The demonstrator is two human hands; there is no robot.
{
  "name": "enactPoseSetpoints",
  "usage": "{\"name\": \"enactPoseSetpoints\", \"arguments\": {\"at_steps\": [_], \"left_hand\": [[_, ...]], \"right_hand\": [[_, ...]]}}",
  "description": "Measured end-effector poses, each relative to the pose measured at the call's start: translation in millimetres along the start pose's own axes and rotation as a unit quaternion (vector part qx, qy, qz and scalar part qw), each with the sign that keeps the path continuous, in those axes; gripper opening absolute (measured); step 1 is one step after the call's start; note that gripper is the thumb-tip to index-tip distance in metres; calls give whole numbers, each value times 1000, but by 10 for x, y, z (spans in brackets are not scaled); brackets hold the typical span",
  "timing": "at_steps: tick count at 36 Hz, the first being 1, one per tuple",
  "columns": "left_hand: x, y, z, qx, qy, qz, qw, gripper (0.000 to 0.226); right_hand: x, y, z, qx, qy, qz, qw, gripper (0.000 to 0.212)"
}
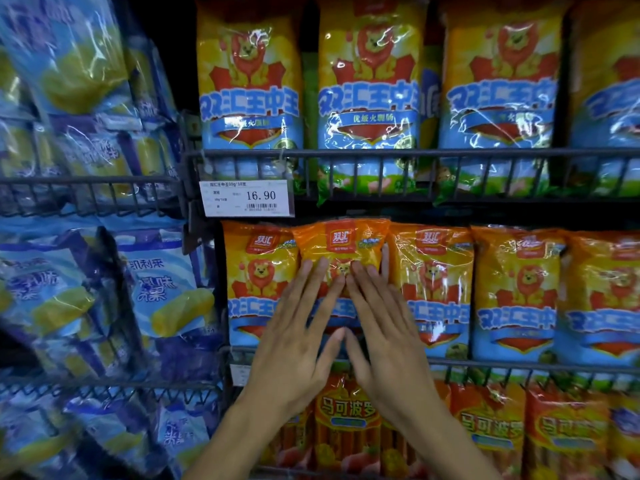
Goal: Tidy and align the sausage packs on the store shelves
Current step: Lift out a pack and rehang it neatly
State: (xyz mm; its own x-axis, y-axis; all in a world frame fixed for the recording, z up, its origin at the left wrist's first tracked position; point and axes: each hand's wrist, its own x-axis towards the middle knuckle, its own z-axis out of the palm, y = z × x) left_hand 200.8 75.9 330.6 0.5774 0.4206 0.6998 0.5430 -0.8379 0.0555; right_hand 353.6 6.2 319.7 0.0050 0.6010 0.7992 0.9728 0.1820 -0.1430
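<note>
Blue crinkly snack bags (166, 289) fill the racks on the left, and a white price tag (246, 198) hangs off the dark wire shelf rail (381, 153). Mid row, both hands lie flat, fingers straight, on the orange-and-yellow plastic sausage pack (341, 244): left hand (294, 337), right hand (384, 337), index fingertips touching. More lion-printed packs (516, 292) line up to the right.

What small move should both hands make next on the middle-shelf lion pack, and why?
Probably press the lion pack straight back. Left hand and right hand lie flat on it, and its top overlaps its neighbours in front of the row.
</note>
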Motion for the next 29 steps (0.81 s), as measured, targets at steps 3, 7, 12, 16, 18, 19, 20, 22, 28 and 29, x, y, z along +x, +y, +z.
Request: {"name": "enactPoseSetpoints", "arguments": {"at_steps": [3, 7, 12, 16, 18, 19, 20, 22, 28, 29], "left_hand": [[-19, 56, -27, -4, 11, 2, 1000, 62], [-54, 56, 1, 16, 5, -9, 1000, 65], [-25, 23, 15, -5, -7, -2, 1000, 63], [21, 30, -65, -23, 26, -5, 999, 64], [113, 17, -97, -6, 35, -12, 999, 66], [169, 9, -106, 4, 35, -16, 999, 67], [226, 0, -112, 12, 33, -20, 999, 68], [316, -18, -113, 21, 29, -29, 999, 68], [349, 7, -124, 14, 28, -24, 999, 67], [346, 19, -125, 6, 29, -23, 999, 66]], "right_hand": [[-36, -38, -100, 35, 12, 23, 999, 66], [-85, 12, -188, 17, 2, 33, 999, 70], [-96, 82, -256, 10, -31, 34, 999, 74], [-129, 141, -343, 24, -12, 53, 998, 70], [-132, 172, -358, 18, -14, 52, 998, 70], [-129, 180, -363, 16, -17, 53, 998, 71], [-127, 186, -365, 15, -18, 55, 998, 70], [-131, 183, -368, 20, -18, 58, 998, 70], [-213, 205, -440, 36, -14, 75, 996, 69], [-230, 217, -478, 43, -4, 83, 996, 68]]}}
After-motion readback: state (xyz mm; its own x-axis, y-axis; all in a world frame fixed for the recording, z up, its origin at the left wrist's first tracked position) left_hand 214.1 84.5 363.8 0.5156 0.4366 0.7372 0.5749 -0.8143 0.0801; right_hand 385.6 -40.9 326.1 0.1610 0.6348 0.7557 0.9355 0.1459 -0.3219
